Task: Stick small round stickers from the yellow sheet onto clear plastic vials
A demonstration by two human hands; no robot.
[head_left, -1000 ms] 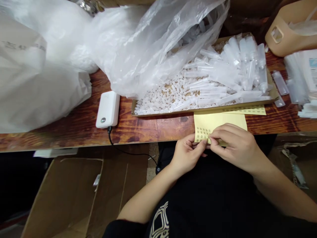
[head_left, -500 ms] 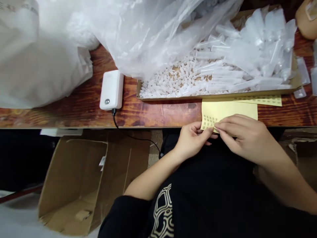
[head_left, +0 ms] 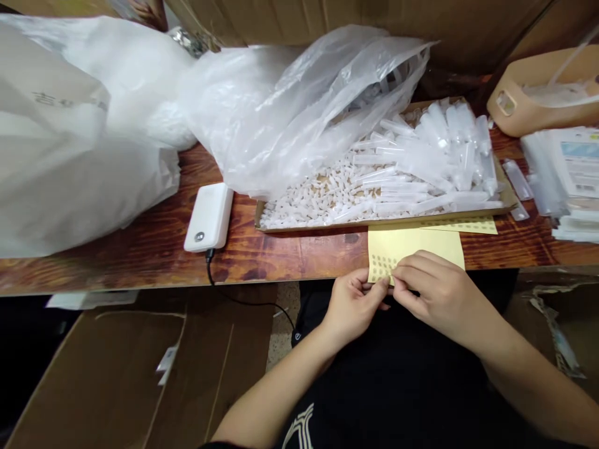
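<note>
A yellow sticker sheet (head_left: 430,241) with rows of small round stickers lies over the front edge of the table. My left hand (head_left: 354,304) pinches its lower left corner, thumb on top and fingers beneath. Close beside that thumb, my right hand (head_left: 433,293) has its thumb and forefinger pressed together at the lowest stickers. Whether a sticker sits between those fingertips is too small to make out. Behind the sheet stands a shallow cardboard tray (head_left: 318,229) holding many small white plastic pieces (head_left: 299,202) and clear plastic tubes (head_left: 416,165).
A second yellow sheet (head_left: 477,225) lies partly under the tray. At left are a white power bank (head_left: 209,217) with a black cable and a large white bag (head_left: 70,168). A clear plastic bag (head_left: 281,118) drapes over the tray. Packets (head_left: 578,168) and a tan basket (head_left: 515,93) stand right.
The view has tilted upward, so the table's contents appear lower and more of the back shows. Both hands stay at the sheet's lower left corner, nearly unchanged.
</note>
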